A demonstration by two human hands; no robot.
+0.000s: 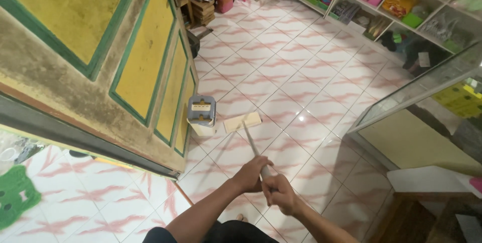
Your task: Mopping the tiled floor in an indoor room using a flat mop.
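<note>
1. The left hand (249,173) is wrapped around the mop handle (252,146), fingers curled fully closed on the shaft, sitting at about 6 o'clock in the view
2. The right hand (279,194) grips the same handle just below and touching the left, its fingers likewise closed tight round it
3. The handle runs toward 12 o'clock from the hands to the flat mop head (242,122), which lies on the tiled floor (301,72) (white tiles with pink streaks)
4. A grey and cream mop bucket (202,115) stands just beside the head, at its 9 o'clock, close to the yellow and green door (145,67)
5. Shelves (381,7) of goods stand at 1 o'clock, a glass counter (427,87) at 3 o'clock
</note>
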